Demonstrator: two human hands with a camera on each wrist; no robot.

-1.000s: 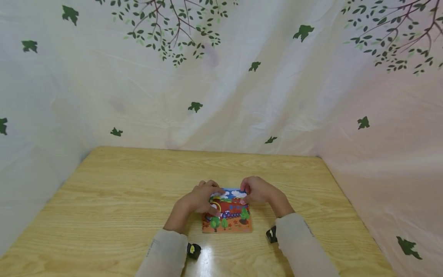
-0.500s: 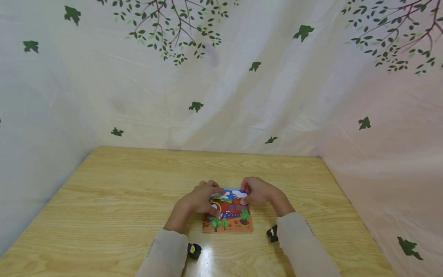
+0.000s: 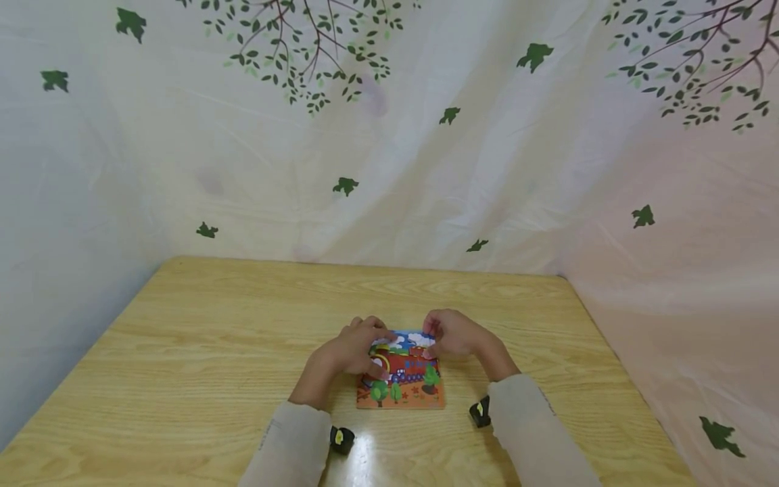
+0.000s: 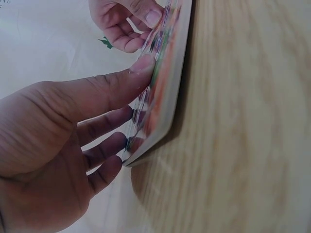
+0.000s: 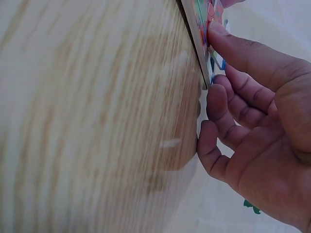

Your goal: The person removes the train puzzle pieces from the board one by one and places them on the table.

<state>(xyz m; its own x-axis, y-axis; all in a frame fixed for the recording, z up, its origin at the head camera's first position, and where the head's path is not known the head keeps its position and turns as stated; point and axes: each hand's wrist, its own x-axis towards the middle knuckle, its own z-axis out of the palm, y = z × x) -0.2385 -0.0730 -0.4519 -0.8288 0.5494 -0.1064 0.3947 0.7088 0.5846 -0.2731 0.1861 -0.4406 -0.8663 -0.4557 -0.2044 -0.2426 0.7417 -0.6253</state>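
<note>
A small square picture puzzle (image 3: 399,398) lies flat on the wooden table, printed with a red train, green trees and clouds. From its left side my left hand (image 3: 349,350) reaches over it, thumb and fingertips resting on the picture; the left wrist view shows the thumb (image 4: 109,92) pressing the printed face. At the top right corner my right hand (image 3: 458,336) pinches a thin puzzle piece (image 5: 218,59), whose edge stands tilted up from the board in the right wrist view. The remaining right fingers curl beside the board's edge.
The wooden table (image 3: 231,325) extends around the puzzle on all sides. A pale cloth (image 3: 389,155) printed with leaves and branches hangs behind and along both sides. Dark wrist devices (image 3: 342,439) sit at the sleeve cuffs.
</note>
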